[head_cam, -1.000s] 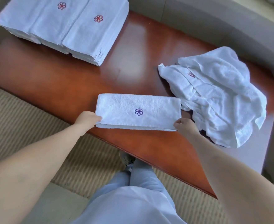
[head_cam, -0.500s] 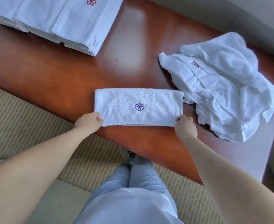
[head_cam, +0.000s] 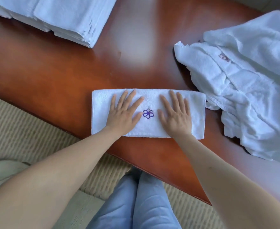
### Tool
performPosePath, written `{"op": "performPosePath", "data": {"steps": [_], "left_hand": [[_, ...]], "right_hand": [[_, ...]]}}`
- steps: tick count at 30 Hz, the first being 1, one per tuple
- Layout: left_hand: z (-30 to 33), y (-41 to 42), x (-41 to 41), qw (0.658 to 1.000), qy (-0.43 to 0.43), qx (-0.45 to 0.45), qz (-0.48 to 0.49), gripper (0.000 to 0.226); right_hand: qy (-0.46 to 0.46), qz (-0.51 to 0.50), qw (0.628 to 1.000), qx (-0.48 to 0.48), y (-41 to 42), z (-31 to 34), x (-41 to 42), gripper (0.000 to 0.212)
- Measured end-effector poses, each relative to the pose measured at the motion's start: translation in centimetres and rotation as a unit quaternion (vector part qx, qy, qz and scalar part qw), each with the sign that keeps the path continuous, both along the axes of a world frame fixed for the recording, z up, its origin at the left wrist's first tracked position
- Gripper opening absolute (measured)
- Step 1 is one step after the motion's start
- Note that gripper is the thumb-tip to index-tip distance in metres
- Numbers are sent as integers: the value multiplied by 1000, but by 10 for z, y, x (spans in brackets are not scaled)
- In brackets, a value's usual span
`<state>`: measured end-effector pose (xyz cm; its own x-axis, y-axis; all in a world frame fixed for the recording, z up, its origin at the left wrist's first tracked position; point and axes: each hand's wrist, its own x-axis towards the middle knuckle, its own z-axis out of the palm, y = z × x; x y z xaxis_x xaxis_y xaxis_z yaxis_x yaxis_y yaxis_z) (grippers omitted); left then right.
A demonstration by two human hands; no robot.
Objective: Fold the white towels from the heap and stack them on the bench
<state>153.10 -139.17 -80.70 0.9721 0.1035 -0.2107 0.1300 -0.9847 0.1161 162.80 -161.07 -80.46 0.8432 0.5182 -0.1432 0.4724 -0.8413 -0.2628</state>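
Observation:
A white towel [head_cam: 197,116] folded into a long strip, with a purple flower emblem at its middle, lies flat near the front edge of the reddish wooden bench [head_cam: 56,75]. My left hand [head_cam: 124,113] lies flat on its left half with fingers spread. My right hand [head_cam: 175,114] presses flat on its right half, just right of the emblem. A crumpled heap of white towels [head_cam: 254,90] sits at the right, touching the strip's right end. Stacks of folded white towels [head_cam: 66,17] stand at the far left corner.
Bare bench surface runs between the stack and the heap. Below the bench edge lies a ribbed beige carpet [head_cam: 20,138]. My legs in light blue trousers [head_cam: 136,204] stand close to the bench front.
Both hands let go of the strip's near corners and now lie flat on top of it, either side of the emblem. The view has moved closer to the bench.

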Motion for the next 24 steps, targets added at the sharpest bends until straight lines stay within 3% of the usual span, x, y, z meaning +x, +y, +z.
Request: {"op": "performPosePath", "data": {"steps": [3, 9, 15, 18, 24], "left_hand": [[-18, 9, -9, 999, -46, 13, -14, 62], [-10, 29, -29, 999, -34, 18, -16, 68], [-21, 31, -34, 999, -23, 36, 1, 78], [-12, 28, -30, 998, 32, 49, 18, 81], [29, 20, -12, 982, 182, 36, 39, 81]], "right_hand": [[-31, 13, 999, -7, -11, -14, 1, 60], [20, 25, 998, -53, -8, 3, -20, 69], [-35, -26, 998, -48, -40, -18, -3, 67], [-12, -25, 997, -74, -33, -15, -2, 70], [145, 10, 980, -134, -33, 35, 15, 74]]}}
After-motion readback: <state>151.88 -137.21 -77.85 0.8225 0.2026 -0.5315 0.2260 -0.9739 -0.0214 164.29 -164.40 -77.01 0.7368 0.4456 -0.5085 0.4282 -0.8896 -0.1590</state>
